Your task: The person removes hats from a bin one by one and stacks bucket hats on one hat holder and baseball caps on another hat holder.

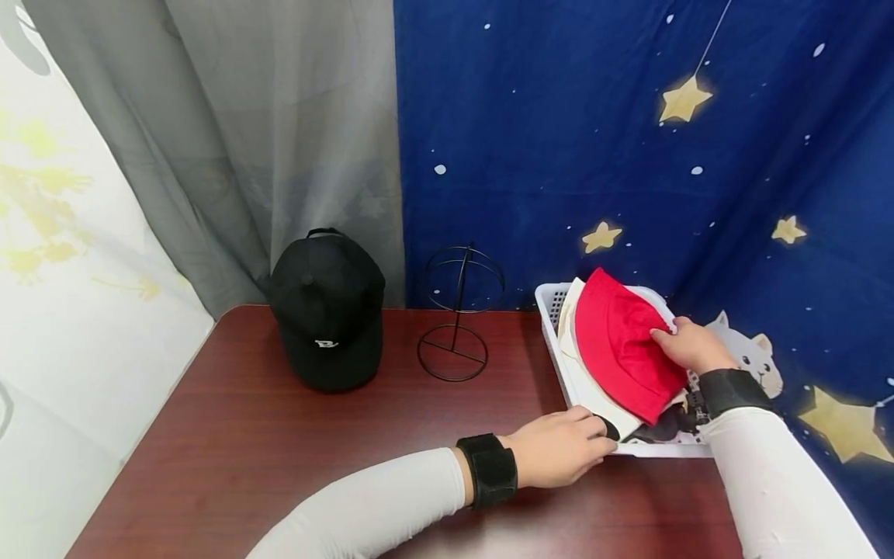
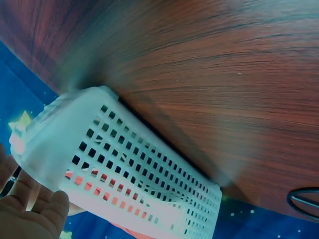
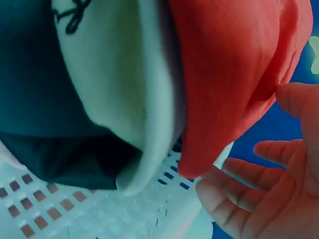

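Observation:
My right hand [image 1: 694, 345] is at a red bucket hat [image 1: 615, 341], thumb against its creased crown. In the right wrist view the fingers [image 3: 244, 184] spread loosely near its brim. The hat leans in a white plastic basket [image 1: 552, 349] over a cream hat [image 1: 569, 349]. The right wrist view also has a dark hat [image 3: 60, 99] beside the cream hat [image 3: 109, 74], which bears black stitching. My left hand [image 1: 562, 446] holds the basket's near left corner, its fingers bent at the rim. The left wrist view shows this hand [image 2: 35, 204] beside the perforated basket wall [image 2: 124, 159].
A black baseball cap [image 1: 328, 310] sits at the back left of the brown table [image 1: 293, 450]. Right of it stands a black wire hat stand [image 1: 457, 310] with nothing on it. Grey [image 1: 335, 116] and blue star-patterned curtains [image 1: 531, 155] hang behind the table.

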`<state>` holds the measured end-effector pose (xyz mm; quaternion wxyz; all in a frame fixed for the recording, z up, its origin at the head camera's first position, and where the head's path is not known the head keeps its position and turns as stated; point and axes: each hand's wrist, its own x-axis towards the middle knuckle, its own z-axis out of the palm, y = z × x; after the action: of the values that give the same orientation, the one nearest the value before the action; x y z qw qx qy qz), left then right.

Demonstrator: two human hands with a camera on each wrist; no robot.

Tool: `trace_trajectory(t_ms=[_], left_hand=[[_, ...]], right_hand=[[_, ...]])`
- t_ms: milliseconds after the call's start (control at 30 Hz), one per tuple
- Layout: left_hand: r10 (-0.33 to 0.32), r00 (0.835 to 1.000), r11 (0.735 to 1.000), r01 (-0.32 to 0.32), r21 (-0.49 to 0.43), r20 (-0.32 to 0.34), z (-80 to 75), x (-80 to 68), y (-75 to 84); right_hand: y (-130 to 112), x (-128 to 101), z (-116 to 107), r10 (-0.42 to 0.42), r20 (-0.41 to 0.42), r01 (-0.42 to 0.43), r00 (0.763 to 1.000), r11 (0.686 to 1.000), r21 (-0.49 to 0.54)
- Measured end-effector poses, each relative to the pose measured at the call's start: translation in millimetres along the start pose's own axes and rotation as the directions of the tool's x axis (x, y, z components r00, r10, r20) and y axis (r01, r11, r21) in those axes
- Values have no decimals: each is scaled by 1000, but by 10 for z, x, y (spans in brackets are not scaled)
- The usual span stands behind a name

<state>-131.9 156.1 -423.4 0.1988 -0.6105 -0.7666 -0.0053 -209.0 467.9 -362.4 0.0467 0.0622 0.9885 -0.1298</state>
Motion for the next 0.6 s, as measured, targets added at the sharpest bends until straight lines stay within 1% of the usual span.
trace_trajectory(t_ms=[67,133,300,367,433,533,600], left_hand=[[-10,1000,1000,10,23,-2,2,27,9],[-28,1000,999,28,34,10,5,32,11],[-84,995,996,85,-9,45,-5,44,20],[-103,993,994,105,-26,53,-17,51,28],[-117,991,992,119,-33,68,-34,63,36],[-129,986,991,133,-34,105,-78,84,40],[-133,983,990,138,-35,129,-118,99,37]], right_hand=[[2,7,-1,-1,18,1,1000,1000,12],[-11,23,17,-4,36,3,999,999,32],[-31,41,37,0,45,-3,999,998,65],[-25,32,23,14,43,-17,999,997,78],[-13,14,9,44,37,-49,998,992,121],[23,-15,-10,117,30,-120,993,964,238],[50,-32,-25,157,47,-163,987,933,321]])
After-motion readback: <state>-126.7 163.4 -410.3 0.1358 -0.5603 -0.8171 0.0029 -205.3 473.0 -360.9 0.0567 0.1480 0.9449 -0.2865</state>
